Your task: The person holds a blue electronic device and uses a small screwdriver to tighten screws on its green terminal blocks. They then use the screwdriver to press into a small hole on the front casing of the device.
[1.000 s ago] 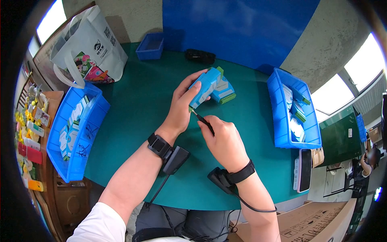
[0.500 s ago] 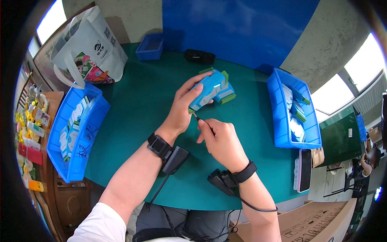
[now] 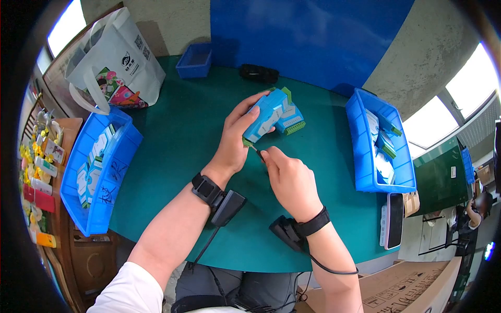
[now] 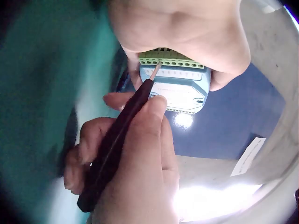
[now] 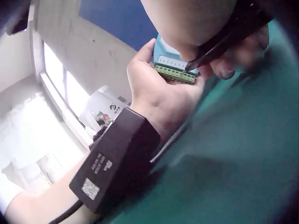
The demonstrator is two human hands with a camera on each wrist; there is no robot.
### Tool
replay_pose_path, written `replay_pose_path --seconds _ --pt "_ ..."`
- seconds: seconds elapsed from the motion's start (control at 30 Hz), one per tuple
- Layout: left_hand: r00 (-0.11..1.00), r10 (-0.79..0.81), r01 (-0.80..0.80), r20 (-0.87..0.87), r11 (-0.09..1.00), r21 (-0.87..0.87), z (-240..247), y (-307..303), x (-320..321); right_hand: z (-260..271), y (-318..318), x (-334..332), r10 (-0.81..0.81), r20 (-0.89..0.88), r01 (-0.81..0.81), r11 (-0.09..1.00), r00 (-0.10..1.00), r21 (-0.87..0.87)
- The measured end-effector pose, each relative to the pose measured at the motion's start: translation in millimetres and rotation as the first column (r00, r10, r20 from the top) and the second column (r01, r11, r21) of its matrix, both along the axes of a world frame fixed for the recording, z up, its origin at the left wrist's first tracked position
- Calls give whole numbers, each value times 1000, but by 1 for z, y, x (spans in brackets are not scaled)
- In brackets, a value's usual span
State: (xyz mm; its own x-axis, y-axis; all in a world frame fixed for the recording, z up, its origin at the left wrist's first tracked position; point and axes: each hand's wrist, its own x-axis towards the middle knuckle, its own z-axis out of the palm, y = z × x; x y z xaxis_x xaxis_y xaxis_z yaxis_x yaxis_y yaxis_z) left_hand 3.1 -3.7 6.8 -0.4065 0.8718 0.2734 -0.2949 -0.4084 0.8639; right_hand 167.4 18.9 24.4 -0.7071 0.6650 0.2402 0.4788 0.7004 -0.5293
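My left hand (image 3: pixel 233 136) holds a light blue electronic module (image 3: pixel 266 117) with green screw terminal blocks at its ends. In my right hand (image 3: pixel 292 180) is a screwdriver with a black handle (image 4: pixel 122 133), gripped between thumb and fingers. Its thin metal shaft (image 4: pixel 155 71) reaches the row of round holes in the near green terminal block (image 4: pixel 184 63), tip right at one hole. Behind the held module, a second blue module (image 3: pixel 292 121) lies on the green table and is partly covered in the head view.
Blue bins with more modules stand at left (image 3: pixel 117 172) and right (image 3: pixel 360 172). A small blue tray (image 3: pixel 194 70), a black pouch (image 3: pixel 259 73) and a white bag (image 3: pixel 141 68) are at the back. A phone (image 3: pixel 395 221) lies at the right edge.
The held module tilted slightly and came back near its earlier pose. My right fingers loosened on the screwdriver handle, then closed round it again, while its tip stayed by the terminal block.
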Motion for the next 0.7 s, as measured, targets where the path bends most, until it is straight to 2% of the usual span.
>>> replay_pose_path --seconds 0.2,0.3,0.5,0.7 --pt "998 25 -25 -55 1000 4 -2 1 0 2 1 0 56 -154 -63 997 986 -40" --pt "998 47 -47 -40 999 3 -1 0 1 -6 7 0 96 -177 -93 995 979 23" --pt "999 47 -47 -13 999 6 0 0 0 -3 7 2 119 -131 -101 985 984 140" --pt "999 45 -45 2 999 5 0 0 0 -7 5 1 121 -150 -107 989 981 100"
